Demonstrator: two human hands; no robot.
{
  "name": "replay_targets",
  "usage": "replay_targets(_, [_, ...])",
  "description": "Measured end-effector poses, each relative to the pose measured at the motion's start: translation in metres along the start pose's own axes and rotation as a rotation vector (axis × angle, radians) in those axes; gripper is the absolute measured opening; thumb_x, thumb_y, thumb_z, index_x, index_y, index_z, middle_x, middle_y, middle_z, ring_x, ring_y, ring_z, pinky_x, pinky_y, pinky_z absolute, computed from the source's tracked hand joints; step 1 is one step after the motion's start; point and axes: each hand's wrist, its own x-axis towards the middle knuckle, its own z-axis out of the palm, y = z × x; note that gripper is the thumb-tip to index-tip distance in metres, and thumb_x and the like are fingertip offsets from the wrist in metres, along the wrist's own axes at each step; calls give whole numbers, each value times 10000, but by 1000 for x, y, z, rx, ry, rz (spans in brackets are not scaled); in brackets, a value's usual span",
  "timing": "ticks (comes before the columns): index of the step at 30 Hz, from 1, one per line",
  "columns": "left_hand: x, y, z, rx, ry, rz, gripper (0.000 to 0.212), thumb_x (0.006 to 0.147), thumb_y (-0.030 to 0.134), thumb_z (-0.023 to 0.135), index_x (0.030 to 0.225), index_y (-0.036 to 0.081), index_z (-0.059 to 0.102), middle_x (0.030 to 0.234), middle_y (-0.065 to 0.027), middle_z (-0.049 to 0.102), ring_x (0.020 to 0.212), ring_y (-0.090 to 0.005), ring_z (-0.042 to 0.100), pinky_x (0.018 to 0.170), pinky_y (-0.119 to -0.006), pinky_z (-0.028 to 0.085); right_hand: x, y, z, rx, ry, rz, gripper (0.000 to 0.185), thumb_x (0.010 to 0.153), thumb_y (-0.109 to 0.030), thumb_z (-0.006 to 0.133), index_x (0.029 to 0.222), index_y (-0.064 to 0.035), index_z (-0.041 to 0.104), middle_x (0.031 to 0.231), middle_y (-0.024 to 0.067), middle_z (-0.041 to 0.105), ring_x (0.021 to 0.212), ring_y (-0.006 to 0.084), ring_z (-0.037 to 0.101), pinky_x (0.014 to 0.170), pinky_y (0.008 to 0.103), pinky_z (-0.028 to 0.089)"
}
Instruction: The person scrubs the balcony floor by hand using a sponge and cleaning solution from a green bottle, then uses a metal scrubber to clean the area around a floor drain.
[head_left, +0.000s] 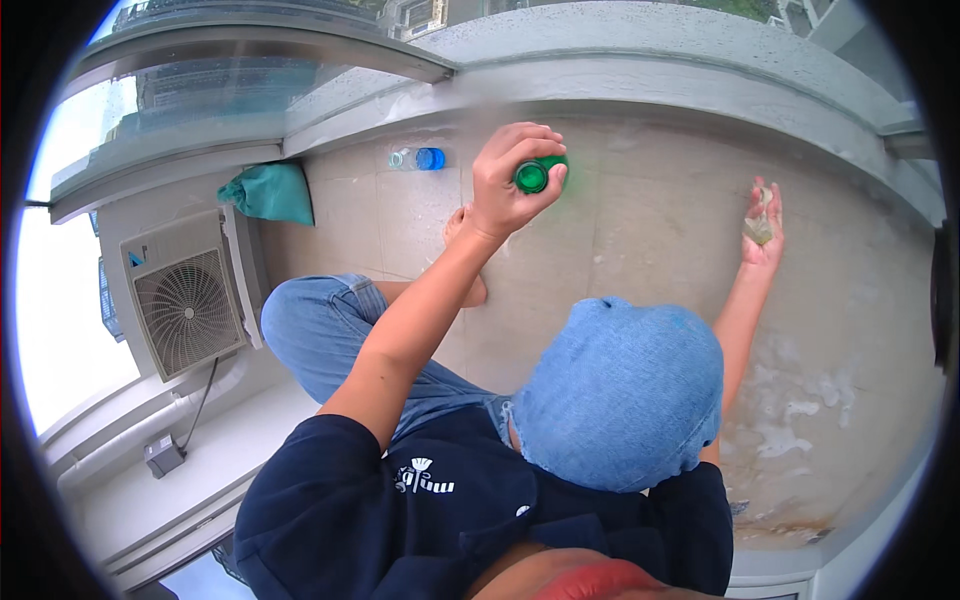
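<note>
My left hand (514, 176) is closed around a translucent green bottle (532, 177), its round end facing up toward the camera. Farther right, my right hand (763, 225) is held out over the tiled floor, palm up. A small, thin, yellowish-green piece (758, 230) lies against its palm and fingers; its material is unclear. To the left of my left hand, a clear bottle with a blue part (417, 159) lies on the wet tiles. One bare foot (457, 225) is partly hidden behind my left forearm. My knees, in light blue denim, are bent in front of me.
A teal cloth bag (277, 196) rests at the left by an air conditioner's outdoor unit (187, 311). A low white ledge (637, 79) and glass panels border the floor (637, 225). White foam (795, 420) spreads over the tiles at the lower right.
</note>
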Motion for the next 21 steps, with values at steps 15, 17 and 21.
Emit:
replay_targets(15, [90, 14, 87, 8, -796, 39, 146, 769, 135, 706, 841, 9, 698, 852, -134, 702, 785, -271, 663, 751, -350, 514, 0, 5, -24, -70, -61, 183, 296, 1027, -389, 486, 926, -121, 560, 807, 89, 597, 659, 265, 591, 562, 417, 480])
replay_targets(17, [106, 16, 124, 139, -1213, 41, 232, 747, 229, 690, 808, 6, 691, 742, -154, 673, 678, -294, 633, 682, -368, 499, -19, 15, -12, -29, 31, 197, 295, 1025, -380, 488, 994, -107, 594, 919, 121, 653, 804, 288, 660, 683, 444, 551])
replay_targets(21, [91, 42, 202, 46, -1495, 36, 298, 690, 277, 696, 797, -2, 698, 702, -160, 666, 649, -287, 630, 657, -385, 494, -33, 30, -37, -20, -245, 247, 446, 1001, -437, 525, 1276, -89, 578, 1257, 153, 621, 1124, 278, 603, 926, 454, 507])
